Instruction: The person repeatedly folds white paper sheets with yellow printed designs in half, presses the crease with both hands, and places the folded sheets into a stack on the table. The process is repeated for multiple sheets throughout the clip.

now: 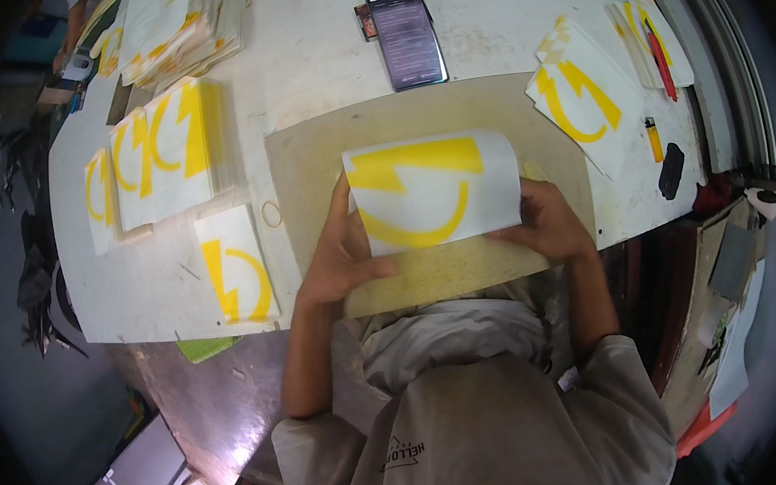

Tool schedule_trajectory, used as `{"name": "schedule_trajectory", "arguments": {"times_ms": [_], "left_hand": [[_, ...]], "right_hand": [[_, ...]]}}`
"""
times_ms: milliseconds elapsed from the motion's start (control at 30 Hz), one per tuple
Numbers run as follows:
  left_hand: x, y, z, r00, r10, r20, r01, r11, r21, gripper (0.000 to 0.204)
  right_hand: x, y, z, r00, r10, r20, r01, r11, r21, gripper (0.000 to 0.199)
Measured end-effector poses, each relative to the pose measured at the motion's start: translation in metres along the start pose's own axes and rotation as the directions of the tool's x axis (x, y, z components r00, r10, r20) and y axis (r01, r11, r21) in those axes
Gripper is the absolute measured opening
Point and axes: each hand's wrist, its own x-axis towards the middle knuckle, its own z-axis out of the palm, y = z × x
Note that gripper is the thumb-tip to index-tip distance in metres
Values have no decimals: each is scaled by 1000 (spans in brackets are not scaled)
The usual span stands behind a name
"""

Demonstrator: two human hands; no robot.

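Printed sheet (pixel 416 199), white with yellow motif: centre, bowed, between your hands over the worktop (pixel 314 57). Left to right: paper stack (pixel 162 32), ten o'clock; single sheet (pixel 246 286), between eight and nine. Your left hand (pixel 339 255): half-open at the left edge, thumb spread, grip uncertain. Phone (pixel 407 45), twelve. Your right hand (pixel 550 219): curled around the right edge, gripping. Fanned sheets (pixel 569 105), two. Yellow lighter (pixel 653 141), nearly three.
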Motion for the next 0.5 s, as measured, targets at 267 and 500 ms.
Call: {"name": "schedule_trajectory", "arguments": {"times_ms": [267,500], "left_hand": [[-3,-40,19,793,404,-456,-52,791,610,88],[-13,-44,39,892,422,159,-80,-199,977,43]], "right_hand": [[22,9,14,942,75,-326,-50,995,83,31],[33,-1,23,892,179,-416,-178,983,41,39]]}}
